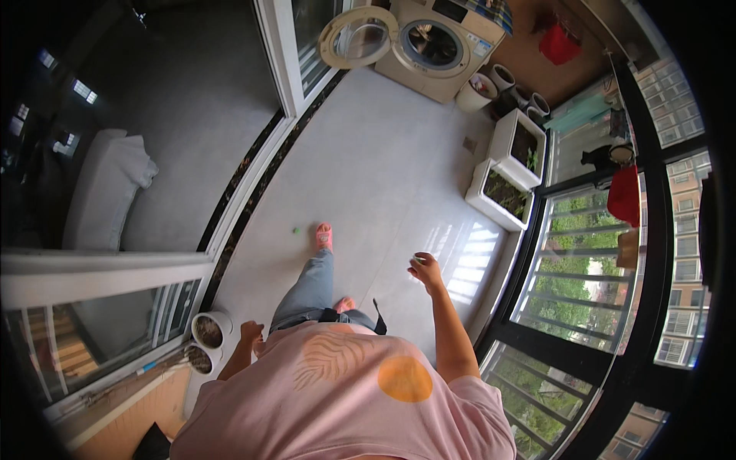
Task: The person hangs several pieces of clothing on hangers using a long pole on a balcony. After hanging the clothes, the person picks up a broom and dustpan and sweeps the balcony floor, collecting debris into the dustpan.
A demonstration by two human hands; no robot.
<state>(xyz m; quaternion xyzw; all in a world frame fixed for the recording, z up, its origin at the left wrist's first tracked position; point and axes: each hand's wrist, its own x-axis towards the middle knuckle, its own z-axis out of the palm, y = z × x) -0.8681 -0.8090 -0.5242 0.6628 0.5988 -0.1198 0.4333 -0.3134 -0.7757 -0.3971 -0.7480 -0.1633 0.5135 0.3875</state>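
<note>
My right hand (426,270) is held out ahead of my body, above the floor. Its fingers are bent together around a small whitish thing (415,259), too small to name. Low beside my hip, my left hand (251,331) has its fingers loosely curled, and nothing shows in it. The nearest things to it are two round white pots (223,322) of soil by the wall. Ahead at the far end stands a front-loading washing machine (465,60) with its round door (358,38) swung wide. Dark laundry (434,44) seems to lie in the drum.
White planter boxes (477,190) with seedlings line the right side below barred windows (575,268). A white bucket (475,93) and several pots stand beside the washer. A sliding-door track (253,184) runs along the left. A small green object (297,230) lies near my pink slipper (324,236).
</note>
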